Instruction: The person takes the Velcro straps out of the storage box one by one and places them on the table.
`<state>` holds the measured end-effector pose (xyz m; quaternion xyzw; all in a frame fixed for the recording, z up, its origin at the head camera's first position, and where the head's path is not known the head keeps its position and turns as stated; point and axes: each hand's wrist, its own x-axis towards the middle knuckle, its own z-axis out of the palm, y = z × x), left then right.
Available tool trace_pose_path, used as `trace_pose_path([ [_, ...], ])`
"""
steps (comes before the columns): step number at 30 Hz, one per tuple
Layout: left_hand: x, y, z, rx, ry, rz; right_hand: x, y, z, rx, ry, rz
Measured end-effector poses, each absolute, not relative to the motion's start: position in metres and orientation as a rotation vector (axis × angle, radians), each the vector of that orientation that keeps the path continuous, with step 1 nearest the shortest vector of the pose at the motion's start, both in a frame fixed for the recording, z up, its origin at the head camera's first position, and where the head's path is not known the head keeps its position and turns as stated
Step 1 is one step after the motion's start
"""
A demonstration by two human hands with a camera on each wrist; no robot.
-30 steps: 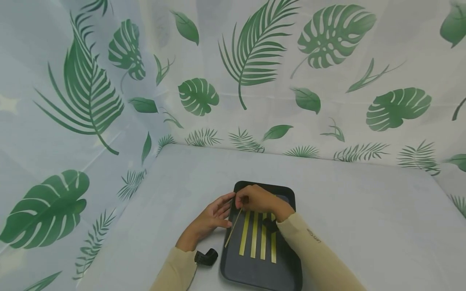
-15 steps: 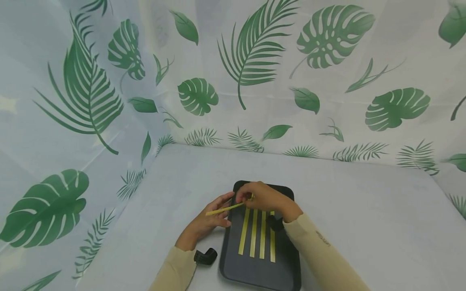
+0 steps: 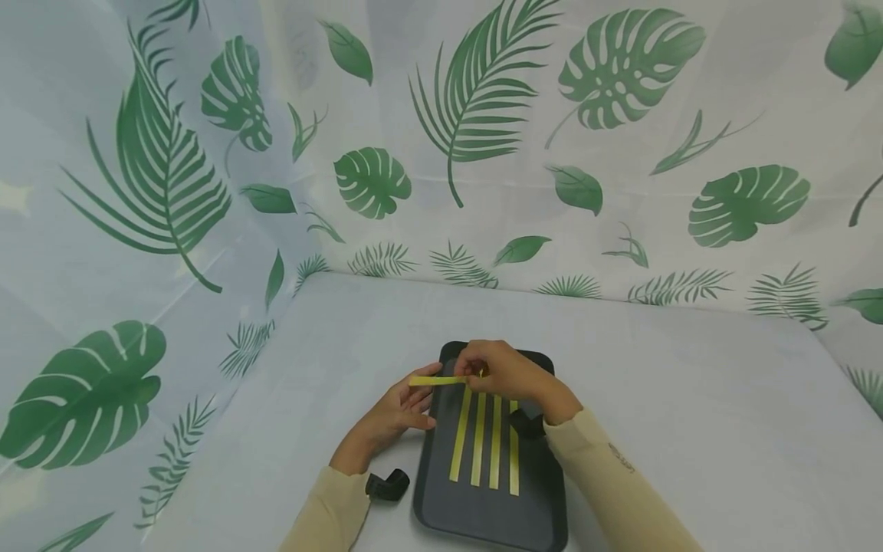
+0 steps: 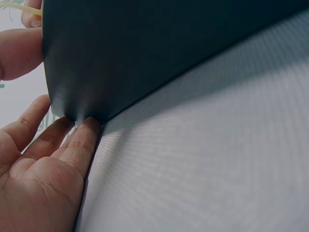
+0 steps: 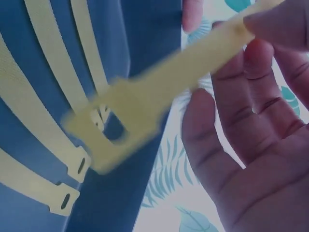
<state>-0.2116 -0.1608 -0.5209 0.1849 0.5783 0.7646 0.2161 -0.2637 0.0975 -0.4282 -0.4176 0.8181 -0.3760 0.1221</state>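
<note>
In the head view my right hand [image 3: 507, 372] is over the far end of a dark tray [image 3: 476, 512], pinching a yellow cable strap [image 3: 434, 380] between thumb and fingers. The right wrist view shows this strap [image 5: 183, 67] slanting above the tray, with a wide slotted head at its lower end. Several like straps [image 3: 478, 445] lie side by side, lengthwise, on the tray. Along the tray's left side is my left hand [image 3: 396, 414], palm facing it. In the left wrist view, fairly straight fingers [image 4: 79, 145] touch the tray's outer wall [image 4: 120, 58].
A white cloth surface [image 3: 655, 414] bears the tray. Behind and to the left hang white curtains [image 3: 483, 222] printed with green leaves. Black wrist devices show at the left wrist [image 3: 388, 485] and the right wrist [image 3: 527, 423].
The strap in my right hand has swung from pointing down over the tray to lying almost level, its free end toward the left hand. The right hand has shifted slightly right; the left stays put.
</note>
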Motion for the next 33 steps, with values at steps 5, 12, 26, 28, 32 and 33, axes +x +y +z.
trace_pose_path([
  [5,-0.213,-0.161,-0.523,0.524,1.583,2.125,-0.263,0.101,-0.430,-1.212,2.350,-1.133],
  [12,-0.213,-0.160,-0.522,0.531,1.603,2.106,-0.257,0.107,-0.428,-1.168,2.319,-1.175],
  [26,-0.212,-0.159,-0.522,0.541,1.591,2.126,-0.247,0.123,-0.432,-0.907,2.058,-1.577],
  [28,-0.212,-0.159,-0.522,0.531,1.593,2.127,-0.245,0.125,-0.432,-0.854,2.049,-1.609],
  [32,-0.212,-0.159,-0.523,0.523,1.605,2.119,-0.240,0.129,-0.430,-0.769,2.077,-1.622],
  [33,-0.211,-0.160,-0.523,0.523,1.610,2.114,-0.239,0.130,-0.430,-0.749,2.080,-1.626],
])
